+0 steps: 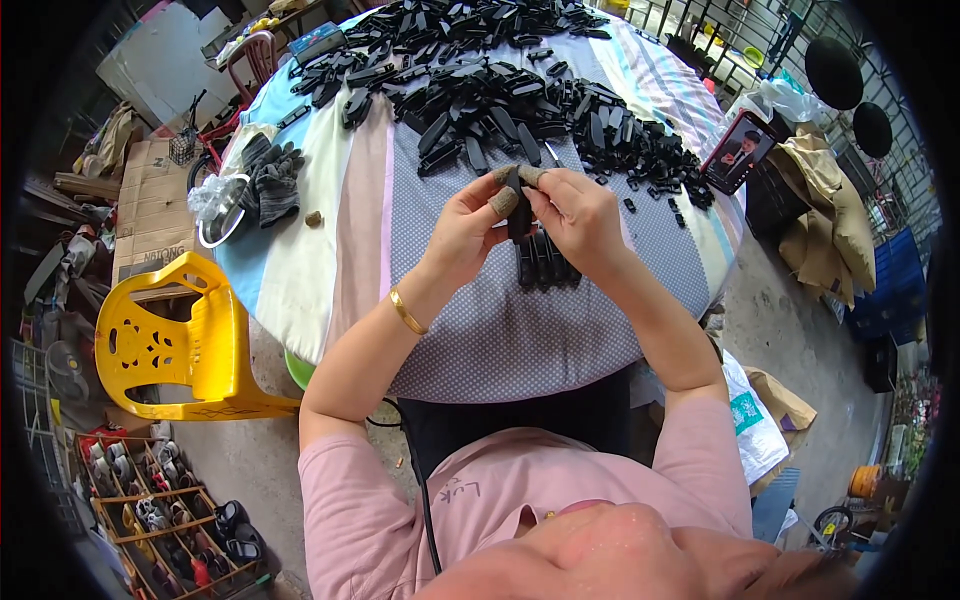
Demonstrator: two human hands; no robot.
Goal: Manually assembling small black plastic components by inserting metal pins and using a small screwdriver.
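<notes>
I see my left hand (470, 215) and right hand (575, 215) both pinched shut on one narrow black plastic piece (518, 212). It stands upright between capped fingertips (504, 202), matte and dark.

Small black plastic part (519, 212); upright; pinched between both hands above table.

This looks like a small home workshop in a yard or open shed, where piecework is done by hand. A round table (330, 250) covered in striped cloth carries a big heap of black plastic parts (500, 90). Work gloves (270, 175) lie at its edge. The floor is bare concrete, with a yellow plastic chair (175, 345), flattened cardboard (150, 205), sacks (835, 215) and a shoe rack (150, 510) around it. Metal railings (760, 30) close off the far side.
</notes>
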